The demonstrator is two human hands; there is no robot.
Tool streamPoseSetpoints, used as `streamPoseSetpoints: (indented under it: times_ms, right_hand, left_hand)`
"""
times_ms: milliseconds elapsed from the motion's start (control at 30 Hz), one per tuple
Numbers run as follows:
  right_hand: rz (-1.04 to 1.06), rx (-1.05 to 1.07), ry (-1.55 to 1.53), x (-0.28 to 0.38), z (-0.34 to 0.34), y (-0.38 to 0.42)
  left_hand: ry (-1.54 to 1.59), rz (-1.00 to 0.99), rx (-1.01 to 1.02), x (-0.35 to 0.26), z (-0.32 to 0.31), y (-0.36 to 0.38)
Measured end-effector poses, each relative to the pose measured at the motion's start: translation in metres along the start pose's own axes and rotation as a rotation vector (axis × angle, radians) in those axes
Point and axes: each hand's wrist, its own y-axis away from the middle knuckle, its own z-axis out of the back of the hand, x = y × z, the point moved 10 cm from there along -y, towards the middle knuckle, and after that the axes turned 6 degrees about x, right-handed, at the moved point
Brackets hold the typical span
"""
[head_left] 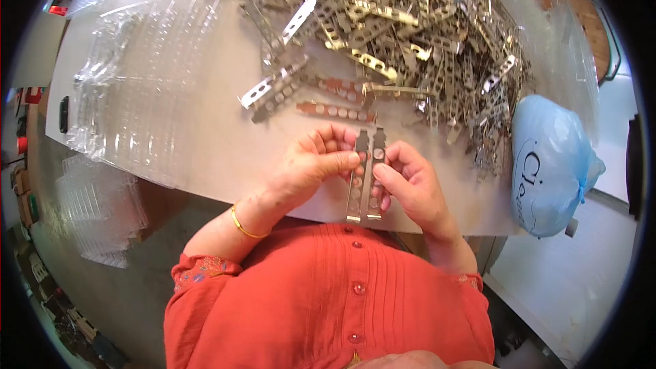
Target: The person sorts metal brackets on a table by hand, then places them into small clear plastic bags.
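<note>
My left hand pinches a narrow metal bracket between thumb and fingers. In my right hand is a second metal bracket of the same kind, with round holes along its length. Both brackets stand side by side, almost parallel, in front of my body at the table's near edge. Their bent ends point toward me. Just beyond my hands lies a bracket that looks reddish, flat on the table. Farther off is a large heap of loose metal brackets. Fingers cover parts of both held brackets.
Clear plastic trays lie on the table at the left, and more clear trays sit lower beside it. A tied blue plastic bag stands at the right edge. Clear plastic sheeting is behind it.
</note>
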Motion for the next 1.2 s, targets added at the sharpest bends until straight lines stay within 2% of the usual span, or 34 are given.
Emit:
streamPoseSetpoints:
  times_ms: [133,333,433,633,800,900,967,1067,1200]
  right_hand:
    - [0.098,-0.108,0.019,0.012,0.015,0.000]
    - [0.140,-0.079,0.018,0.010,0.013,-0.006]
    - [0.167,-0.076,0.030,0.012,0.011,-0.010]
    - [0.199,-0.052,-0.008,0.018,0.011,-0.013]
    - [0.273,-0.068,-0.079,0.026,0.016,-0.008]
    - [0.357,-0.042,-0.115,0.036,0.013,-0.006]
    - [0.359,-0.027,-0.131,0.035,0.013,-0.006]
    - [0.375,0.022,-0.171,0.037,0.008,-0.005]
    - [0.396,0.085,-0.288,0.038,0.002,-0.008]
  left_hand:
    - [-0.031,-0.048,0.094,0.001,-0.007,-0.001]
    - [-0.115,0.053,0.191,0.013,-0.016,-0.002]
    - [-0.189,0.092,0.159,0.014,-0.012,-0.003]
    - [-0.151,0.091,0.180,0.012,-0.018,-0.007]
    - [-0.190,0.116,0.294,0.010,-0.031,-0.006]
    - [-0.200,0.144,0.327,0.010,-0.038,-0.003]
    - [-0.094,0.202,0.446,0.023,-0.046,-0.001]
    - [-0.014,0.219,0.490,0.024,-0.052,0.005]
    - [-0.053,0.138,0.479,0.017,-0.050,0.004]
